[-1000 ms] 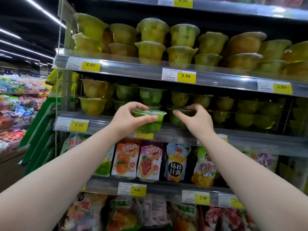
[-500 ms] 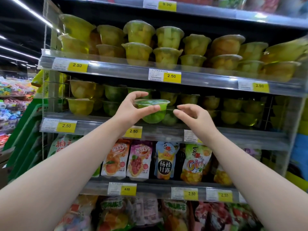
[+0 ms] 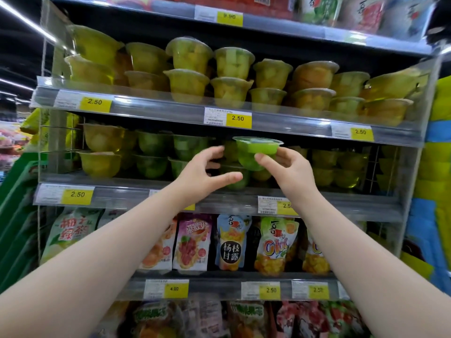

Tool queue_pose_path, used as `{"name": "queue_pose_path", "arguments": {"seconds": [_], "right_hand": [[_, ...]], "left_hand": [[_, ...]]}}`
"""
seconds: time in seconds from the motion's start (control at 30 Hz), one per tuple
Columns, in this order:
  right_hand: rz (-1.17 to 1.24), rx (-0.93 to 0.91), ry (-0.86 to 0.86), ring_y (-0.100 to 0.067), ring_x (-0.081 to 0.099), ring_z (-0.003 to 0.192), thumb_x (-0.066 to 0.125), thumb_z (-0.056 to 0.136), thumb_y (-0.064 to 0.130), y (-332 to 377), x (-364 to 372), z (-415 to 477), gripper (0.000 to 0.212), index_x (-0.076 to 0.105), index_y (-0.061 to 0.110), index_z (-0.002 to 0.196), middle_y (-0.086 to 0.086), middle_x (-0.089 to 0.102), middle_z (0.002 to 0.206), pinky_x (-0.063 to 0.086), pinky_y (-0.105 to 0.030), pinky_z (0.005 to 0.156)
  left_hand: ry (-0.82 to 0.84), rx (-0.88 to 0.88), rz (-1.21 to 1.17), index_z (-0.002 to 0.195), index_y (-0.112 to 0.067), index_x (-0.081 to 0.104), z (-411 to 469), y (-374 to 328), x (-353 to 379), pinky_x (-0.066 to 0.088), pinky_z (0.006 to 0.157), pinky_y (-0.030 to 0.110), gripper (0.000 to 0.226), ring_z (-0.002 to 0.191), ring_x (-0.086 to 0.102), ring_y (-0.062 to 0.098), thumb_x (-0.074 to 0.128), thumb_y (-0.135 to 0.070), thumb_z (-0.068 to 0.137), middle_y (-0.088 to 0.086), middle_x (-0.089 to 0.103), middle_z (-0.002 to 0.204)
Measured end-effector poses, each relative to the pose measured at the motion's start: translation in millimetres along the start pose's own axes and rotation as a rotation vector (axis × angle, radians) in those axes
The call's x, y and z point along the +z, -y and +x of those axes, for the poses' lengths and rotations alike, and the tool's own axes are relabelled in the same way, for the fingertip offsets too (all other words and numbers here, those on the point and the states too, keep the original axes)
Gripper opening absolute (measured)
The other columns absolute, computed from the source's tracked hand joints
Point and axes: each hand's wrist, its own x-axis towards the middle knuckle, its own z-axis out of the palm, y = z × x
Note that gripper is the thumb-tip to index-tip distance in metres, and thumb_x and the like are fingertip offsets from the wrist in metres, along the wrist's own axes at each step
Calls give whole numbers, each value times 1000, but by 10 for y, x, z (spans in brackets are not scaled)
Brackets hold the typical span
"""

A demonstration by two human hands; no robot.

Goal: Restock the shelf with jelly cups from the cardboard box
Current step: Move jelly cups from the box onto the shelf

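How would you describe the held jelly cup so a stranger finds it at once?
Find the lower shelf of jelly cups. In front of it, the right hand holds a green jelly cup. Unlike its neighbours, it is in the air, not stacked on the shelf.

The middle shelf (image 3: pixel 117 189) carries yellow and green jelly cups (image 3: pixel 148 157) stacked two high, with yellow price tags (image 3: pixel 77 194) along its front edge.

Green translucent plastic jelly cup (image 3: pixel 253 152): lower right side covered by fingers (image 3: pixel 264 158) of right hand (image 3: pixel 290 167). Yellow paper price label (image 3: pixel 189 207): figure covered by left forearm (image 3: pixel 151 215). Bottom-row printed foil pouches (image 3: pixel 246 318) (blurred): cut off by lower edge.
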Motion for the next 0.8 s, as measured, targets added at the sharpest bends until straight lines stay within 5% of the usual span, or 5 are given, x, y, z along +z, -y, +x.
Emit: {"name": "queue_pose_path", "arguments": {"seconds": [0.13, 0.37, 0.57, 0.8], "right_hand": [[-27, 73, -73, 0, 59, 95, 77, 77, 39, -56, 182, 105, 48, 60, 21, 119, 19, 61, 98, 44, -16, 79], [-60, 122, -96, -11, 49, 115, 71, 82, 44, -159, 474, 242, 69, 46, 12, 139, -1, 54, 134, 37, -22, 87], [-39, 79, -83, -3, 43, 101, 68, 86, 42, -206, 526, 230, 61, 48, 15, 137, 12, 47, 106, 35, -21, 85], [-376, -70, -52, -16, 33, 137, 50, 96, 44, -409, 419, 71, 61, 34, 15, 147, -2, 40, 147, 27, -27, 108]], "left_hand": [[8, 123, 390, 143, -19, 43, -66, 131, 35, 22, 107, 17, 64, 137, 33, 10, 65, -42, 87, -3, 40, 147], [8, 181, 462, 144, -22, 41, -38, 185, 29, 18, 103, 12, 61, 135, 30, 6, 62, -39, 90, -6, 38, 148], [4, 192, 472, 146, -25, 37, -35, 238, 58, 19, 111, 20, 62, 139, 26, 8, 61, -39, 90, -6, 34, 151], [-41, 333, 711, 148, -19, 34, -105, 334, 101, 19, 110, 24, 64, 139, 30, 14, 44, -50, 93, -2, 35, 152]]}}
